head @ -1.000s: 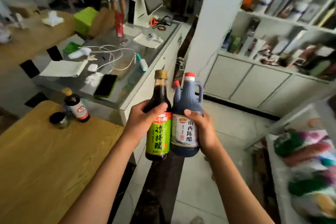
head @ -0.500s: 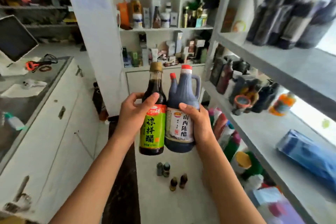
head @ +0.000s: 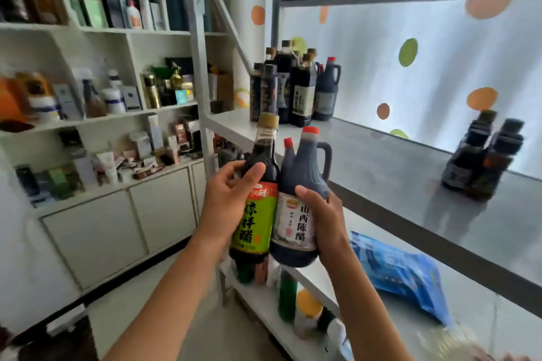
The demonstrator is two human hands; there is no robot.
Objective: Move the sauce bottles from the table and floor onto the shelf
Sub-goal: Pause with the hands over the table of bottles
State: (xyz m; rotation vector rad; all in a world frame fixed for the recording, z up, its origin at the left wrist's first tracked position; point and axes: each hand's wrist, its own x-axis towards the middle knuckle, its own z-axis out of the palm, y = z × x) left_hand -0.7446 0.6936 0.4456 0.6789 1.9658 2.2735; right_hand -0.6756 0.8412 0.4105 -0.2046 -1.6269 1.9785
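Both bottles had come closer to the metal shelf [head: 410,173] than half a second before. Left hand [head: 225,208] gripped the green-label bottle [head: 258,214], fingers curled around its shoulder; right hand [head: 325,220] held the red-capped jug [head: 302,184]. They touched, upright, in front of the shelf edge. Farther back stood dark bottles [head: 296,88].

green-label bottle [head: 255,214] reads 凉拌醋, white-label jug [head: 297,211] reads 山西陈醋
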